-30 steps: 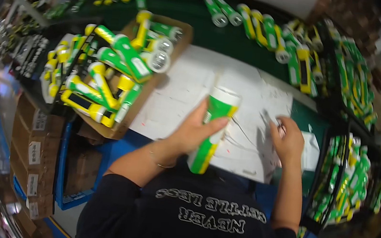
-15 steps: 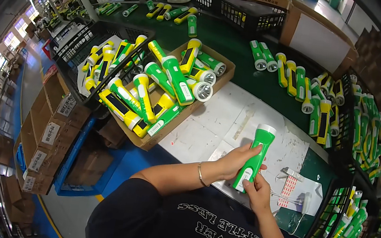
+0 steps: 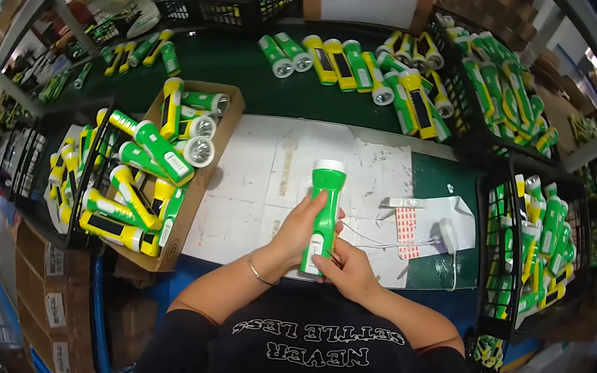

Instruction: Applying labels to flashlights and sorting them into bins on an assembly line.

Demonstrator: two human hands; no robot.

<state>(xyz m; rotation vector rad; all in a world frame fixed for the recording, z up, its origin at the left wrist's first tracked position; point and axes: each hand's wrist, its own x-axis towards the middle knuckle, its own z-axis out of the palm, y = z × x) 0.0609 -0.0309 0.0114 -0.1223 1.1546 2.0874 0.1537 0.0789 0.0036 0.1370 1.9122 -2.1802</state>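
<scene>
Bench (image 3: pixel 254 67) surface, dark green, carries a white paper sheet (image 3: pixel 254 181) as a work mat, likely to keep parts visible. Left of it, an open brown cardboard box (image 3: pixel 194 207) holds piled green and yellow plastic flashlights (image 3: pixel 157 145), within easy reach. At the mat's near edge a green plastic flashlight with a white head (image 3: pixel 324 216) stands lengthwise away from the person. The left hand (image 3: pixel 300 228) wraps its body to steady it; the right hand (image 3: pixel 344 268) grips the tail end, thumb pressed on it.
</scene>
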